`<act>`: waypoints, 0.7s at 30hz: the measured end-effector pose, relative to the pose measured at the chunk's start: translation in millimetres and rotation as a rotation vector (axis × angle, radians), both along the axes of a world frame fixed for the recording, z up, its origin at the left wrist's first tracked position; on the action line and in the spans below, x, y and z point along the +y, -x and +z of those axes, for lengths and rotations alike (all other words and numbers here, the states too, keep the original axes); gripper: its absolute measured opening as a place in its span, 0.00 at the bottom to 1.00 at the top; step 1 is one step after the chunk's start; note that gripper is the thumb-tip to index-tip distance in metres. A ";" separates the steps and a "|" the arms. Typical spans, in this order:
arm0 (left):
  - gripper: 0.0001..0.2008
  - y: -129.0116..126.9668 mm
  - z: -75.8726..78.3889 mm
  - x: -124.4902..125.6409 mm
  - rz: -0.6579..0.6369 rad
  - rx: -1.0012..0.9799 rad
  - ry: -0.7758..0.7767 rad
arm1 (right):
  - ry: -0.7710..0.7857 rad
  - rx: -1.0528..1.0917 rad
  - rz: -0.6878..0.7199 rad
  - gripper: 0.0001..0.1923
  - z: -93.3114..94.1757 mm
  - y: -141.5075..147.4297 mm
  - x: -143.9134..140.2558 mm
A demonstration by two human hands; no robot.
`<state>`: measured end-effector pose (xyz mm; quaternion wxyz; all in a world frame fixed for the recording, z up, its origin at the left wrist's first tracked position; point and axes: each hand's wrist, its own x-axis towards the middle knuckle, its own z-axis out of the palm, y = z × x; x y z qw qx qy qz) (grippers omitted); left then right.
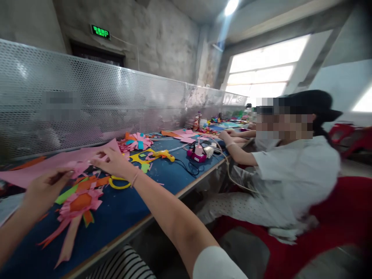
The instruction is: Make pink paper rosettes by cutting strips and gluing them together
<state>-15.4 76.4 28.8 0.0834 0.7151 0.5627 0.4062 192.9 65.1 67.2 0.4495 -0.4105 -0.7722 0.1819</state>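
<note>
My left hand (46, 190) and my right hand (112, 162) together pinch a small pink paper piece (78, 167) above the blue table (122, 211). Just below them lies a pink and orange paper flower with long ribbon tails (78, 207). Yellow-handled scissors (119, 183) lie by my right wrist. A large pink paper sheet (58, 161) is spread behind my hands. A striped sleeve or lap shows at the bottom edge.
A perforated metal screen (116, 100) runs along the table's far side. More paper flowers (136, 141), a yellow glue gun (164, 155) and a pink device (197, 155) lie further right. A seated person in white (290, 178) works at the same table, on red chairs.
</note>
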 end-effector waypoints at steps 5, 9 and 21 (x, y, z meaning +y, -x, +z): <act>0.17 -16.4 -4.1 -3.6 -0.203 -0.131 0.077 | 0.150 0.295 0.261 0.16 -35.6 12.4 20.1; 0.17 -20.9 -11.7 1.2 -0.232 -0.074 0.035 | 0.184 0.354 0.334 0.09 -43.8 12.5 22.8; 0.15 -15.6 -9.8 2.6 -0.241 -0.071 0.014 | 0.102 0.254 0.139 0.04 -47.9 2.0 31.0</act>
